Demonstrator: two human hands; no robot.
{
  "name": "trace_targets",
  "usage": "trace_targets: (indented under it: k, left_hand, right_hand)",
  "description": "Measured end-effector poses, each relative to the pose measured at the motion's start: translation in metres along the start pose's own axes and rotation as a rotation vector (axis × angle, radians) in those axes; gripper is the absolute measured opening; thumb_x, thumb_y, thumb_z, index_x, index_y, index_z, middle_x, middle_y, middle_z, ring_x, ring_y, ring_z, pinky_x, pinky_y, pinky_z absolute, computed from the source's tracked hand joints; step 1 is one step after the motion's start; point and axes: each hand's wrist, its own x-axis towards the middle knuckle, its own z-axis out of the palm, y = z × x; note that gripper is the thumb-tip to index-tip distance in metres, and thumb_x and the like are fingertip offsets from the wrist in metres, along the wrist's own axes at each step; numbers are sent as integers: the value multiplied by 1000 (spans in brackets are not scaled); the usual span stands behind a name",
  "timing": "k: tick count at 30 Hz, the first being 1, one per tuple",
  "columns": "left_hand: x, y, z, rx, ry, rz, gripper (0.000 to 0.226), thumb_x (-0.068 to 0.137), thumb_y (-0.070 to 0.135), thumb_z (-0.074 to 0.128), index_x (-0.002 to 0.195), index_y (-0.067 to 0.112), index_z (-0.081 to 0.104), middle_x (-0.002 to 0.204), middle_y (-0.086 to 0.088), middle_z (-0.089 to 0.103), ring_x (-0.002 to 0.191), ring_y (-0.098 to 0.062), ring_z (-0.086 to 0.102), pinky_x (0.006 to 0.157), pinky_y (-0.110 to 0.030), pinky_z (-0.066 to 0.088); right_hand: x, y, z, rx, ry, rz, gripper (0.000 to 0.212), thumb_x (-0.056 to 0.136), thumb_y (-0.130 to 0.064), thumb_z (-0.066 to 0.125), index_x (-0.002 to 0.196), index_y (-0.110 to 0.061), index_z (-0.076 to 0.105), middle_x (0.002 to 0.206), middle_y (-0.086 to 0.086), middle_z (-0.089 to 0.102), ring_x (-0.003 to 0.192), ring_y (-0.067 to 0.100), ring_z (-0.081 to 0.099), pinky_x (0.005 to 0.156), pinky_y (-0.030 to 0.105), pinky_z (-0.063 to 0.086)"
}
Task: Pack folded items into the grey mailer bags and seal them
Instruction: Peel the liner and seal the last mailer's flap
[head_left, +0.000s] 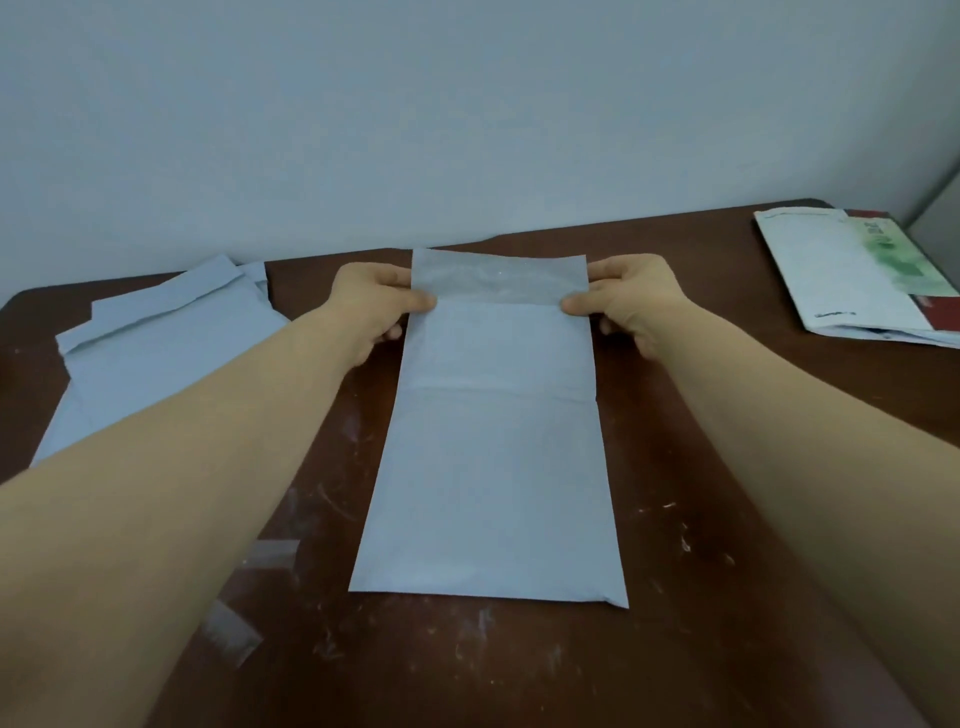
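A grey mailer bag (493, 457) lies flat along the middle of the brown table, its flap (498, 275) raised at the far end with the shiny adhesive side showing. My left hand (374, 306) pinches the flap's left edge at the fold. At the right edge, my right hand (623, 306) pinches the same fold. A faint ridge across the bag suggests something flat inside; the contents are hidden.
A stack of grey mailer bags (156, 343) lies at the far left of the table (701, 467). Folded white items with green and red print (857, 275) sit at the far right. Two clear peel-off strips (260, 556) lie near the left front. A wall runs behind.
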Motion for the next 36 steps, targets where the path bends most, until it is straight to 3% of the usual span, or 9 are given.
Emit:
trace_targets:
  k: [4,7,12,16,19,24,27,33,36]
  left_hand:
    - [10,-1,4,111,-13,19,16,75,2,73,88,10,67,93,-9,69,56,-15,46,45,-21,37]
    - [9,1,0,277,-25,15,23,70,2,77,90,-4,67,85,-12,65,50,-15,42,47,-23,38]
    - [-8,5,-12,507,-239,-107,29,69,7,77,96,0,70,73,-9,65,35,-9,39,43,-18,36]
    - [-12,5,-13,368,-165,-86,28,70,11,79,96,3,70,90,-12,71,47,-13,43,38,-16,34]
    - [-13,9,-10,181,-59,-49,23,70,15,81,85,6,65,84,-8,64,47,-11,42,36,-14,39]
    - [-16,6,-4,-6,-50,-7,17,73,-3,75,79,8,63,88,-7,65,76,-17,67,56,-18,58]
    - [-14,3,-4,16,-55,27,17,74,-4,73,83,9,67,88,-7,67,78,-16,68,63,-21,59]
    - [-15,1,-7,151,-48,152,22,74,-6,71,94,4,70,79,-1,67,69,-8,65,60,-12,56]
    - [-17,-1,-8,302,-26,224,25,75,-2,70,98,9,72,83,4,67,73,-1,61,65,-9,49]
  right_hand:
    - [8,-1,3,-76,5,12,41,70,5,75,106,-8,62,87,3,67,68,19,58,50,24,44]
    - [8,0,2,-140,-25,25,32,67,4,77,92,-11,64,93,7,70,69,22,60,52,25,45]
    - [-6,1,-6,-285,-160,48,31,62,4,81,82,-13,64,93,11,70,77,23,62,50,25,42]
    - [-13,0,-7,-289,-148,61,30,63,7,79,78,-15,65,90,12,70,72,20,57,48,24,36]
    - [-15,-1,-5,-183,-69,71,30,66,8,75,89,-10,68,75,6,66,55,13,47,43,21,32]
    - [-13,2,-1,-168,-25,42,16,70,-3,77,81,-11,68,62,2,58,49,9,46,38,18,32]
    - [-11,5,-1,-165,-15,1,11,73,-8,77,79,-10,68,61,5,59,46,11,44,38,17,34]
    - [-8,14,-2,-230,9,-120,12,76,-4,74,85,-11,70,65,4,64,35,1,50,39,13,40]
    - [-8,18,-4,-256,15,-175,11,76,-4,72,85,-11,71,70,2,66,48,3,58,45,13,47]
